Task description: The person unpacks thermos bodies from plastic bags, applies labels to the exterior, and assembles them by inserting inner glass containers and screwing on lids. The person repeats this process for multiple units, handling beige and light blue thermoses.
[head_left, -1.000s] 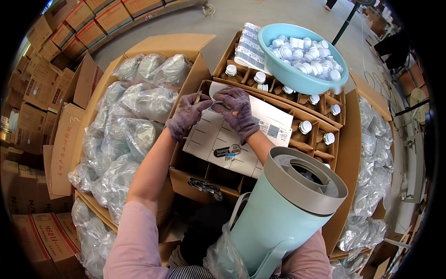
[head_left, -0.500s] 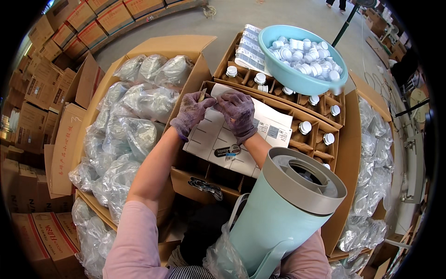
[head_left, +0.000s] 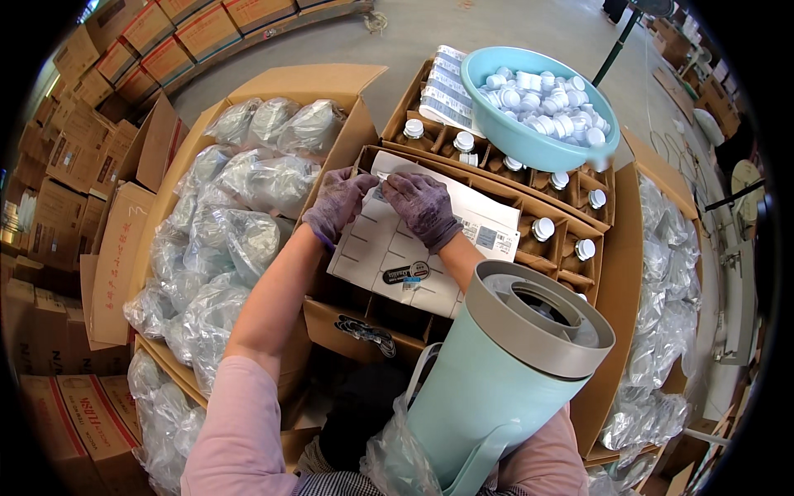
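Note:
A white sheet of labels (head_left: 372,254) lies across a divided cardboard box in front of me, with a dark oval sticker (head_left: 406,272) near its lower edge. Both my hands wear dirty purple-grey gloves. At the sheet's far left corner, my left hand (head_left: 337,201) is closed in a pinch, a thin yellowish tip showing at its fingers. Close beside it, my right hand (head_left: 423,208) bends over the sheet with its fingers together, by a small whitish bit; its hold is partly hidden. A mint-green jug (head_left: 488,380) with a grey top leans against me, covering part of my right forearm.
A light-blue basin (head_left: 496,136) of white caps rests on a divided box of bottles (head_left: 542,229). Open cartons hold plastic-wrapped things (head_left: 248,240) at left and wrapped things (head_left: 657,306) at right. Stacked cartons (head_left: 70,190) line the far left.
My right hand has turned and come down a little closer to the sheet. My left hand has shifted slightly, and less of the yellowish tip shows. The jug stays nearly still.

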`<action>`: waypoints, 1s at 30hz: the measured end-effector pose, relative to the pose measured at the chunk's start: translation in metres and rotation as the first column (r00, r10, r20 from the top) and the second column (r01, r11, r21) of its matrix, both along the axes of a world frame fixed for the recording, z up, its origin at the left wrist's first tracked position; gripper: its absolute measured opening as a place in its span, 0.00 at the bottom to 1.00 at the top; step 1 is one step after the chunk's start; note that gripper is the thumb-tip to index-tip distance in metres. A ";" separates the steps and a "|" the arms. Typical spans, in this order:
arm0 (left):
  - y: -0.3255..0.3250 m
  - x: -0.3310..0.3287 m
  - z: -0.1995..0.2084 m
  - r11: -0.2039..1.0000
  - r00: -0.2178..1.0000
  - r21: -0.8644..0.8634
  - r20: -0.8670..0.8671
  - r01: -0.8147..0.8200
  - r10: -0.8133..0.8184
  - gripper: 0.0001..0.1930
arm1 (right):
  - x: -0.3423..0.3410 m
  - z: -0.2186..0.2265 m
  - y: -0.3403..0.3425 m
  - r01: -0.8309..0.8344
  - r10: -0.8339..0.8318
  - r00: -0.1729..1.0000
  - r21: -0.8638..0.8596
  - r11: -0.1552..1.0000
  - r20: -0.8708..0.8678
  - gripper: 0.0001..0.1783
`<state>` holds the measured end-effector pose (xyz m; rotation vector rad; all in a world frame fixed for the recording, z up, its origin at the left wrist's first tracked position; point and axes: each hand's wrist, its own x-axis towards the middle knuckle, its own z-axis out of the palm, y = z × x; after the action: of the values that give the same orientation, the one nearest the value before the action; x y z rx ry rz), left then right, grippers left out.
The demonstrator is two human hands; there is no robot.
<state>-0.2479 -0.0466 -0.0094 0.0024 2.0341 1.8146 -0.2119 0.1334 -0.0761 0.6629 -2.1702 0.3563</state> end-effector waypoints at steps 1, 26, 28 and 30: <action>-0.001 0.000 -0.001 1.000 1.000 -0.020 0.000 0.011 -0.011 0.06 | -0.003 -0.001 0.001 -0.035 0.036 0.999 -0.018 0.999 0.018 0.15; -0.023 -0.035 -0.058 0.795 0.915 -0.602 -0.358 -0.073 -0.187 0.16 | 0.013 0.014 0.013 -0.150 0.361 0.910 -0.650 0.745 0.204 0.08; -0.021 -0.031 -0.057 0.675 0.835 -0.704 -0.493 -0.218 -0.244 0.19 | 0.018 0.020 0.023 -0.047 0.468 0.849 -0.848 0.528 0.244 0.05; -0.017 -0.015 -0.060 0.646 0.676 -0.632 -0.698 -0.428 -0.235 0.20 | 0.027 0.030 0.036 0.095 0.612 0.750 -0.956 0.278 0.252 0.06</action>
<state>-0.2628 -0.0633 -0.0693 0.4580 3.3297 0.8383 -0.1852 0.1694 -0.0464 0.1884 -1.8089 2.1445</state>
